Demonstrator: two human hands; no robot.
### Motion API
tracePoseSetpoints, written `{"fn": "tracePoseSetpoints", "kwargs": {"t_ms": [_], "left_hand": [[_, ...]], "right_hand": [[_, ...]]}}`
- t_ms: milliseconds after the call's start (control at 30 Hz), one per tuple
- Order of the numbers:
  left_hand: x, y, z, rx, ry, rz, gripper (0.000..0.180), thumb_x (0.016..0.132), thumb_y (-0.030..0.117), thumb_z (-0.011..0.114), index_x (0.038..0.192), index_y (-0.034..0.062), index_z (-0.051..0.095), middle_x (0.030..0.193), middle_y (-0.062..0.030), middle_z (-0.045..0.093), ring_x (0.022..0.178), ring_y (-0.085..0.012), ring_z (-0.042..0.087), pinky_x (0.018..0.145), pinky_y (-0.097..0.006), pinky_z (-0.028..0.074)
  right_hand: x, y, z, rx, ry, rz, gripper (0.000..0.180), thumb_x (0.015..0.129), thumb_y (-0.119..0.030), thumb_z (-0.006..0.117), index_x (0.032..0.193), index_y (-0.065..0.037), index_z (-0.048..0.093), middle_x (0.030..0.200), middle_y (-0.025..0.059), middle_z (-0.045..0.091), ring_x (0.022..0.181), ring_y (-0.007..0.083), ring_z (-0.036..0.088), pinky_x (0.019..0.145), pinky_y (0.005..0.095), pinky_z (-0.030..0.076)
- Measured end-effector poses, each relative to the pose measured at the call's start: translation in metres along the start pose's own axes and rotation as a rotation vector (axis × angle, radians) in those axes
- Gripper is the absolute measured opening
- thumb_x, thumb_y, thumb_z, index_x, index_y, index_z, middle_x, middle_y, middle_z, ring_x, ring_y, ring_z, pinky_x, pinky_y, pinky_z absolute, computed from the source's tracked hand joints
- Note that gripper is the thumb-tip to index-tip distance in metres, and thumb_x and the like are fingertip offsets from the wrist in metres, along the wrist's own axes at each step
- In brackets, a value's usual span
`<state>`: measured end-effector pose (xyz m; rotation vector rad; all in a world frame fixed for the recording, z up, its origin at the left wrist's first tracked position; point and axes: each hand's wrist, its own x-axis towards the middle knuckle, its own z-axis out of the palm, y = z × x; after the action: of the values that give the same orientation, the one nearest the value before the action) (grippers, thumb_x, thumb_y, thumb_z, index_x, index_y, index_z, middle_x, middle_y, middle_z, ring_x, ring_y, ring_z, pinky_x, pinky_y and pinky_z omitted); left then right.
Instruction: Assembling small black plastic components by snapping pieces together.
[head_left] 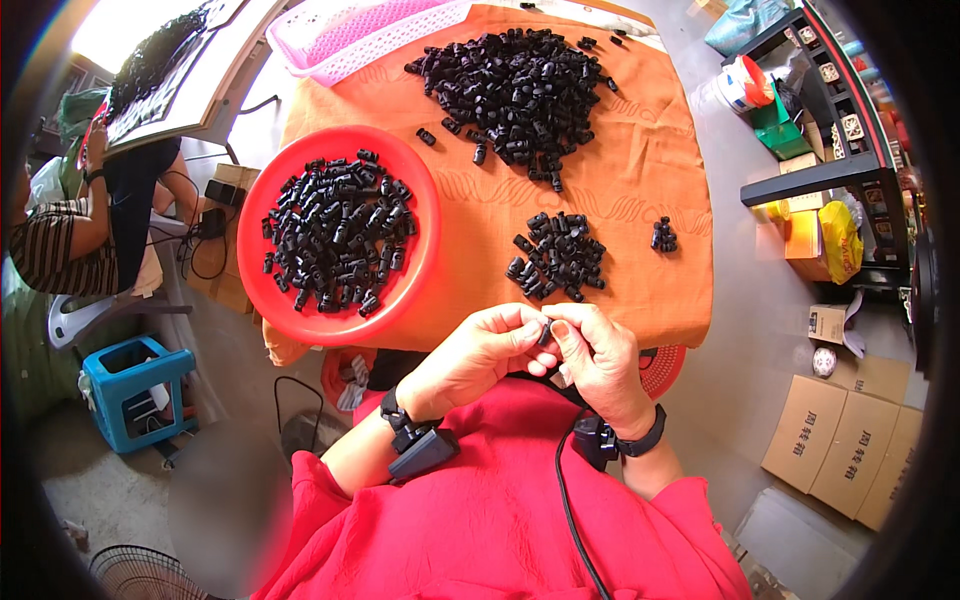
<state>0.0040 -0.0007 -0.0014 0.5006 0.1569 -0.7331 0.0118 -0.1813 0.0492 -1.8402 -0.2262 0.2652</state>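
Note:
At the table's front edge, my left hand (487, 352) and my right hand (602, 358) meet fingertip to fingertip. Between their thumbs and forefingers they pinch a small black plastic piece (545, 334), mostly covered by the fingers. Just beyond the hands lies a small pile of similar black pieces (560, 258). To its right sits a tiny cluster of them (663, 236). A red round basin (428, 200) on the left holds many loose black pieces (338, 232). The largest heap (515, 95) spreads over the far part of the orange tablecloth (640, 130).
A pink plastic basket (370, 45) stands at the far left of the table. Beyond it, another person in a striped top (65, 240) sits by a second table. A blue stool (138, 390) is on the left floor. Cardboard boxes (840, 445) and a black shelf (820, 180) line the right.

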Motion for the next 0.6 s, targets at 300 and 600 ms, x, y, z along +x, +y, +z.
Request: {"fn": "tracePoseSetpoints", "kwargs": {"t_ms": [300,600], "left_hand": [[-0.001,-0.001,0.003,0.008,0.068,-0.008,0.018,0.101,0.025,0.059,0.107,0.0077,0.059,0.098,-0.0025,0.063,0.093,-0.0136,0.062,0.076,-0.026,0.050],[0.001,-0.009,0.002,-0.023,0.078,0.041,0.019,0.103,0.025,0.056,0.108,0.0075,0.058,0.093,-0.0014,0.060,0.085,-0.0122,0.057,0.074,-0.027,0.048]], "right_hand": [[0.005,0.008,0.000,-0.274,0.156,-0.080,0.015,0.100,-0.010,0.058,0.110,-0.003,0.066,0.073,0.0108,0.066,0.055,0.0201,0.062,0.053,0.0329,0.050],[0.007,0.004,0.009,-0.207,0.122,0.007,0.018,0.098,-0.006,0.058,0.115,-0.002,0.062,0.074,0.0114,0.068,0.068,0.0237,0.067,0.058,0.0361,0.051]]}}
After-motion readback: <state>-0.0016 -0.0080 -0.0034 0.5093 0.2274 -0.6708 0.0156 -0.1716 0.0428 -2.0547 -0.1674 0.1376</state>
